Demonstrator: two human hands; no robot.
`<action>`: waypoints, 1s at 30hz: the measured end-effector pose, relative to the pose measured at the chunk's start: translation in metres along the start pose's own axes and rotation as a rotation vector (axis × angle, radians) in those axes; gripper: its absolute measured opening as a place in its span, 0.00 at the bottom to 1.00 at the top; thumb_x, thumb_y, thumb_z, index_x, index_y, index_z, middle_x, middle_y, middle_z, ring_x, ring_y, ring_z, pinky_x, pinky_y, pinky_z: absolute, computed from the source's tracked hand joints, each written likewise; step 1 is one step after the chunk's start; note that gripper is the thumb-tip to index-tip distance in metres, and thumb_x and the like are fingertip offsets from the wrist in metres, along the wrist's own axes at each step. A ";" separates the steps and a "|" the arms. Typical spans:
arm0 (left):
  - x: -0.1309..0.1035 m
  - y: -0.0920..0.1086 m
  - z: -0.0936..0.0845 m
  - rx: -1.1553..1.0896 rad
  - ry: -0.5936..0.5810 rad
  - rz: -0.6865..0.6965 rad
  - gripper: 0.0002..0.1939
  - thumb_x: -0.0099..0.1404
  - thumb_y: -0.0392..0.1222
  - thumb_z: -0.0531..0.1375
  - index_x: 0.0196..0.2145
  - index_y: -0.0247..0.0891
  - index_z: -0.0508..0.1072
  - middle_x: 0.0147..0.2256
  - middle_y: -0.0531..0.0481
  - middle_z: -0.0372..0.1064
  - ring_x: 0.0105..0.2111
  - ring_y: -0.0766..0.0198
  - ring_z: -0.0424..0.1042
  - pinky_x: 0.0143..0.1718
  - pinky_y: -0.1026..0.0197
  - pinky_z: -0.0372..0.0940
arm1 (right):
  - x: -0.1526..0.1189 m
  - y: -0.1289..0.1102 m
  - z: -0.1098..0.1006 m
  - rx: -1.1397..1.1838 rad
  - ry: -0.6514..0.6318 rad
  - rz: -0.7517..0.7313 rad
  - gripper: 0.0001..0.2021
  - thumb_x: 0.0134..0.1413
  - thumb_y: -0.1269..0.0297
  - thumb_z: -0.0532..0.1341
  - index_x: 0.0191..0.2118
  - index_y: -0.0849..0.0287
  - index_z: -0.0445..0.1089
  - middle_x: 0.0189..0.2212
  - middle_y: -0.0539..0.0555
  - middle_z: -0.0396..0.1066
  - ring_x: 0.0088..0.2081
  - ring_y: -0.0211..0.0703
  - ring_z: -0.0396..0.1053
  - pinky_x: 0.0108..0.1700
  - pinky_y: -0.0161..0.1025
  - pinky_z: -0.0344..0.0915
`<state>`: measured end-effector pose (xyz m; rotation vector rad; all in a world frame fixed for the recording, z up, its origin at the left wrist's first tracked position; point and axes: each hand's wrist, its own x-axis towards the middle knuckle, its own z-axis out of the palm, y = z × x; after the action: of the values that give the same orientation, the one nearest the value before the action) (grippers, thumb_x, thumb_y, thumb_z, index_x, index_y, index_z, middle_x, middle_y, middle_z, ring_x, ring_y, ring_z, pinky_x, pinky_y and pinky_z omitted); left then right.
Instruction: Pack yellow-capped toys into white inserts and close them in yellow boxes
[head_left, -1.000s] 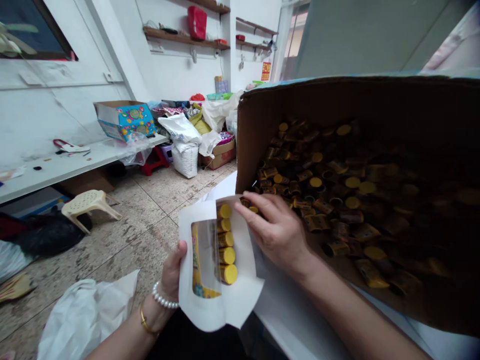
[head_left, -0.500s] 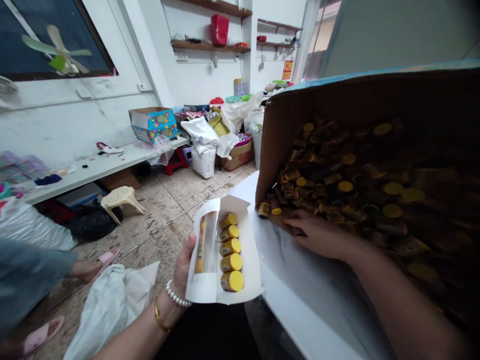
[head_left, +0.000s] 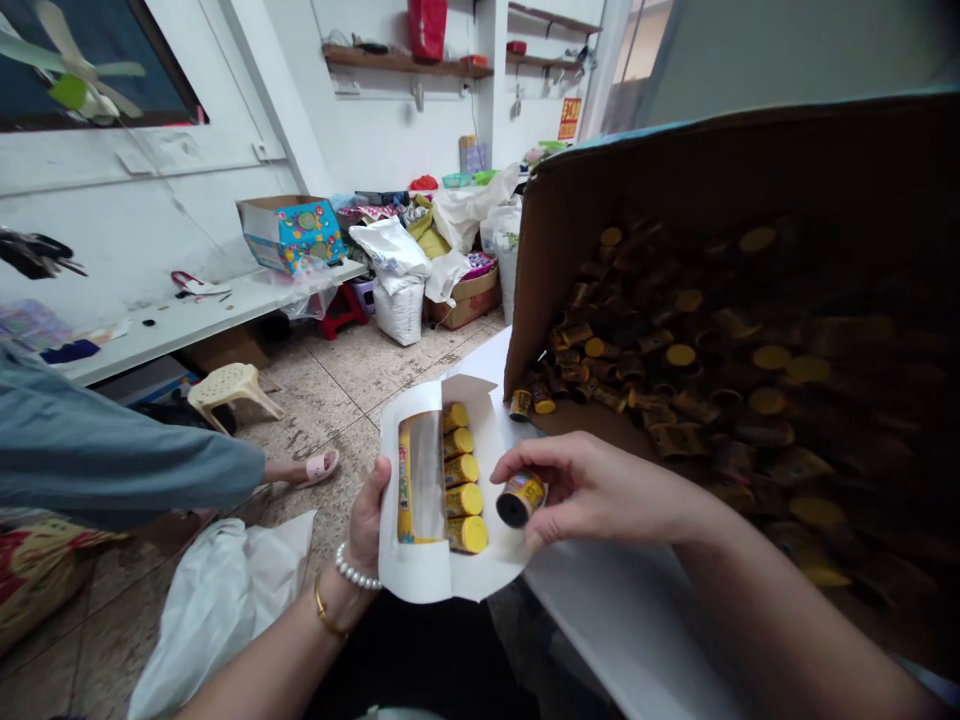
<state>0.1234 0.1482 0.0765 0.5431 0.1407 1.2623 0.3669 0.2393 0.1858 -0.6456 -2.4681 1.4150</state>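
My left hand grips the left side of an open white packaging box with a clear window. Inside it stands a row of several small cylinders with yellow caps. Between the thumb and fingers of my right hand is one more small cylinder, its dark end turned towards the box. That cylinder hangs just right of the row, over the box's right flap. Behind my right hand, a large carton lies open towards me, with a heap of the same cylinders inside.
The carton rests on a white tabletop. Another person's leg and pink slipper are at left. Beyond stand a cream plastic stool, a long bench and white sacks. A white bag lies on the floor.
My right hand has come out of the carton to the box's right side, now with a cylinder in it. The box tilted slightly. The other person's leg moved further into view.
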 end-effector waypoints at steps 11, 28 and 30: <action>0.002 -0.014 0.016 -0.011 -0.052 0.001 0.26 0.74 0.52 0.46 0.55 0.35 0.74 0.52 0.42 0.76 0.57 0.50 0.70 0.65 0.49 0.56 | 0.012 -0.019 0.043 -0.452 0.170 -0.105 0.17 0.53 0.69 0.63 0.50 0.60 0.74 0.39 0.57 0.75 0.37 0.44 0.72 0.39 0.38 0.67; -0.001 0.008 -0.007 0.058 0.014 0.019 0.23 0.74 0.50 0.49 0.58 0.39 0.71 0.57 0.42 0.71 0.57 0.50 0.70 0.64 0.47 0.57 | 0.027 0.103 -0.010 -0.786 0.739 0.473 0.12 0.61 0.57 0.60 0.44 0.58 0.71 0.39 0.59 0.75 0.41 0.52 0.72 0.38 0.40 0.62; 0.002 0.008 -0.006 0.067 -0.024 0.044 0.23 0.74 0.50 0.48 0.58 0.38 0.71 0.57 0.42 0.70 0.57 0.51 0.70 0.64 0.49 0.57 | 0.025 0.091 -0.015 -0.719 0.842 0.512 0.14 0.62 0.55 0.58 0.47 0.60 0.67 0.33 0.57 0.75 0.34 0.49 0.73 0.33 0.39 0.60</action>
<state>0.1145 0.1532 0.0748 0.6216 0.1519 1.2972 0.3751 0.3026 0.1153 -1.6773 -2.0718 0.1404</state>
